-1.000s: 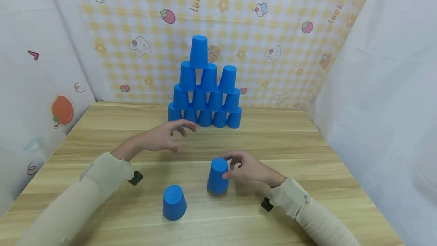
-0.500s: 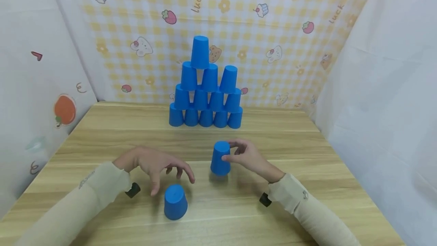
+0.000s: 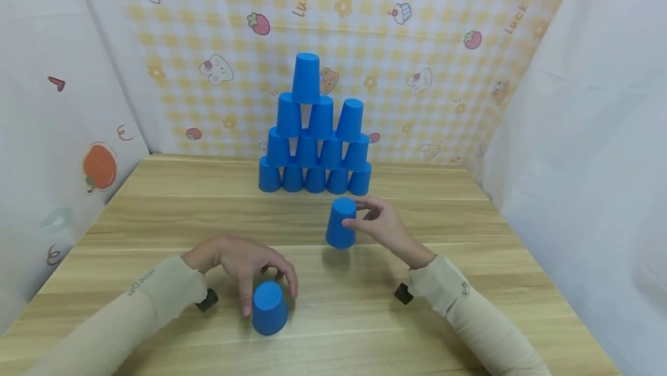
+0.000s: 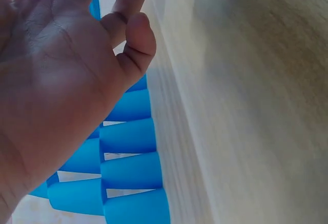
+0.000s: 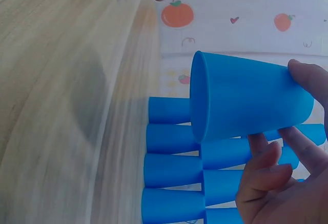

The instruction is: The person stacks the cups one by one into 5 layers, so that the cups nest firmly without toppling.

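My right hand (image 3: pixel 387 224) pinches an upside-down blue cup (image 3: pixel 340 232) between thumb and fingers, holding it above the table. In the right wrist view that cup (image 5: pixel 251 98) spans the middle, its wide mouth facing left. Toward the front, a second blue cup (image 3: pixel 269 310) stands mouth down on the wood. My left hand (image 3: pixel 249 261) hovers over this one, thumb on its left and fingers reaching past its right; firm contact is not visible. Behind both hands rises a pyramid of upside-down blue cups (image 3: pixel 307 152), with a single cup (image 3: pixel 305 79) on top.
The wooden table (image 3: pixel 432 318) runs back to a yellow checked cloth (image 3: pixel 417 109). White sheets hang at the left and right sides. In the third row of the pyramid, the right cup (image 3: pixel 350 120) stands slightly apart from the other two.
My right hand has lifted its cup and carried it back toward the pyramid. My left hand has come away from the pyramid, down and forward to the cup on the table.
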Available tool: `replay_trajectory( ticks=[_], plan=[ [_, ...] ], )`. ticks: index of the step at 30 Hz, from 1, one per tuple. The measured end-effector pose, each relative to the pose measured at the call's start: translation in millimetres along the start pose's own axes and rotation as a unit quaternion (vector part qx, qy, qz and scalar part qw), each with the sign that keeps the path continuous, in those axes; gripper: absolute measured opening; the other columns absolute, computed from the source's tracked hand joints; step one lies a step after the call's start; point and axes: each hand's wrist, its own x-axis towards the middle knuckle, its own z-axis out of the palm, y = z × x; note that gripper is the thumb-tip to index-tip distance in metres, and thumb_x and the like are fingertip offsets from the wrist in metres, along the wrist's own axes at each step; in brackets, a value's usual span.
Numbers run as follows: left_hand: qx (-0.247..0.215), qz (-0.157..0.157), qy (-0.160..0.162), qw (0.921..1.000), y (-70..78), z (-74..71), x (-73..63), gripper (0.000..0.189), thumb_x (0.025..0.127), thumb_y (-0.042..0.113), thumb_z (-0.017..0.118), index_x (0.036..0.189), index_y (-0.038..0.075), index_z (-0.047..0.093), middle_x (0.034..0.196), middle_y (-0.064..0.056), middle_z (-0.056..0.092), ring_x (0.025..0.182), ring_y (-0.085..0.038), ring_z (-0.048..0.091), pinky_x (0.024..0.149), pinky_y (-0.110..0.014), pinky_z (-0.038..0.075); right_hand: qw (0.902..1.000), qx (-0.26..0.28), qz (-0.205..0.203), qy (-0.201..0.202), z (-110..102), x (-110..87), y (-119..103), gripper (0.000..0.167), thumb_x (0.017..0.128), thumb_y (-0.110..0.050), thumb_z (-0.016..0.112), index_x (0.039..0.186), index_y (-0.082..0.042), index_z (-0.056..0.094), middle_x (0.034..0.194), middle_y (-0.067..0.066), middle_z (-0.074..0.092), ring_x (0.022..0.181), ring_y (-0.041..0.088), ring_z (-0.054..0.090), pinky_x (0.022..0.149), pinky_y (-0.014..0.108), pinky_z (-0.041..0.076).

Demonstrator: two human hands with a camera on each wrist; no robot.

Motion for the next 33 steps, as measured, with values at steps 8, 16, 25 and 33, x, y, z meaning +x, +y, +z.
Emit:
replay_trajectory(
  ticks=[8,16,25,33],
  plan=[
    [-0.03,0.013,0.01,0.9994,-5.0,1.8,5.6,0.054,0.075,0.017,0.087,0.124,0.023,0.066,0.121,0.009,0.064,0.115,-0.013,0.051,0.099,-0.042,0.038,0.9995,0.019,-0.01,0.022,-1,1.6,-8,0.052,0.085,-0.031,0.08,0.131,-0.013,0.064,0.12,0.009,0.068,0.078,0.024,0.061,0.07,0.033,0.051],
    [-0.014,0.037,0.15,0.9878,-7.6,4.1,7.6,0.052,0.078,0.031,0.085,0.125,0.027,0.063,0.124,0.009,0.062,0.118,-0.019,0.05,0.096,-0.05,0.037,0.9991,0.017,0.007,0.039,-1,3.3,-11,0.053,0.084,-0.035,0.08,0.13,-0.016,0.064,0.119,0.007,0.067,0.079,0.025,0.059,0.068,0.034,0.049],
    [0.035,0.013,0.328,0.9438,-2.2,-3.2,11.0,0.058,0.08,0.034,0.083,0.129,0.014,0.061,0.12,0.005,0.062,0.114,-0.022,0.052,0.092,-0.048,0.041,0.9975,0.018,-0.013,0.067,-2,6.9,-20,0.05,0.085,-0.035,0.08,0.129,-0.017,0.065,0.117,0.006,0.067,0.076,0.025,0.059,0.064,0.033,0.049],
    [0.03,0.017,0.441,0.8969,4.1,-10.6,17.9,0.055,0.08,0.033,0.083,0.126,0.011,0.061,0.114,0.0,0.065,0.109,-0.023,0.054,0.091,-0.053,0.042,0.9944,0.037,-0.03,0.095,-1,12.8,-28,0.051,0.085,-0.035,0.08,0.13,-0.017,0.064,0.116,0.008,0.066,0.077,0.026,0.061,0.069,0.035,0.051]
  ],
)
